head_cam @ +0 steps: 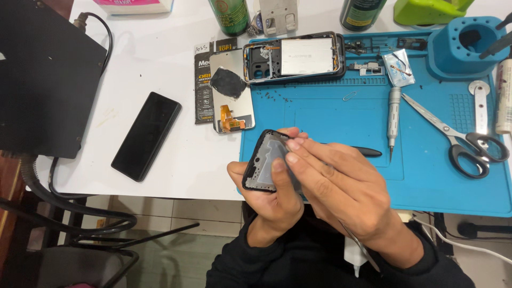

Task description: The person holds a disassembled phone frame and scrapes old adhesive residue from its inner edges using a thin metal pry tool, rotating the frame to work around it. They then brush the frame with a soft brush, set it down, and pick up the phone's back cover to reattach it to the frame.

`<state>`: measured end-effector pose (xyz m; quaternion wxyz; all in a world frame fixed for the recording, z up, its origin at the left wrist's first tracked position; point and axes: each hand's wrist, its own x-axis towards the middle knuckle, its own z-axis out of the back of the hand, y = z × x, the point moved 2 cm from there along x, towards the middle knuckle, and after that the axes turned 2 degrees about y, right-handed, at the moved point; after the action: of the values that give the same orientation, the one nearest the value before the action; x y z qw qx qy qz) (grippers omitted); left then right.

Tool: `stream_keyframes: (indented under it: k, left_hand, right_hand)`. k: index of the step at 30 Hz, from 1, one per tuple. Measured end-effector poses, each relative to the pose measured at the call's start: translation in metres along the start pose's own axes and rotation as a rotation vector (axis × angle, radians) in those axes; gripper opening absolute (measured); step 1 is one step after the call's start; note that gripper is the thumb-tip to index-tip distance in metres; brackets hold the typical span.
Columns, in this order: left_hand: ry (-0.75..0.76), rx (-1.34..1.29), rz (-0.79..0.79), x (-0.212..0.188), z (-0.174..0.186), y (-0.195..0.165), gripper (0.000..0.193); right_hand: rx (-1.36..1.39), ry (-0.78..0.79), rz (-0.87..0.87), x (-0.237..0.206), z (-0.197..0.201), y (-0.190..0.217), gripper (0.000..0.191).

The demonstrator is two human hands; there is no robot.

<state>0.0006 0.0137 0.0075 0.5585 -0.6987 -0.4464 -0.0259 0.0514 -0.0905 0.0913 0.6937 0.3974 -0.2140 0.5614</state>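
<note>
Just over the near edge of the blue work mat (426, 176), both hands meet around a black phone frame (265, 160), held above the tabletop (160, 80) rather than lying on it. From below, the left hand (269, 200) has its grip closed on the frame, fingers curled under the back and the thumb pressed flat on the pale inner face, wrist rising from a dark sleeve. Coming in from the right and tilted down, the right hand (336, 186) lies over the frame's right side, its fingertips (295, 145) pinched on the upper right edge; whether it also holds the thin black tool (365, 152) jutting out just beyond the fingers cannot be told. Farther back on the mat lie an opened phone body (298, 56), a slim screwdriver (393, 117) and scissors (453, 133). Left of the mat lie a display panel (232, 96) and a dark phone (146, 136).
</note>
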Motion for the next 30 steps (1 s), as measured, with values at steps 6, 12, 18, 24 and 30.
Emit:
stream_keyframes:
  k: [6,12,18,24,30]
  left_hand:
    - [-0.034,0.101,-0.041,0.001,0.0,0.001,0.029]
    - [-0.032,0.095,-0.018,-0.001,0.001,0.002,0.03]
    - [-0.037,0.113,-0.027,-0.002,0.001,0.002,0.029]
    - [-0.038,0.042,-0.016,-0.001,0.0,0.003,0.03]
    - [-0.032,0.035,0.006,-0.001,0.001,0.002,0.029]
  right_hand:
    - [0.129,-0.063,-0.054,0.001,-0.005,-0.007,0.033]
    - [0.152,-0.061,-0.102,-0.001,-0.002,-0.009,0.033]
    - [0.147,-0.076,-0.11,-0.004,-0.005,-0.01,0.033]
    - [0.104,-0.096,0.001,-0.008,-0.013,-0.014,0.031]
    - [0.061,-0.098,0.016,-0.012,-0.015,-0.013,0.03]
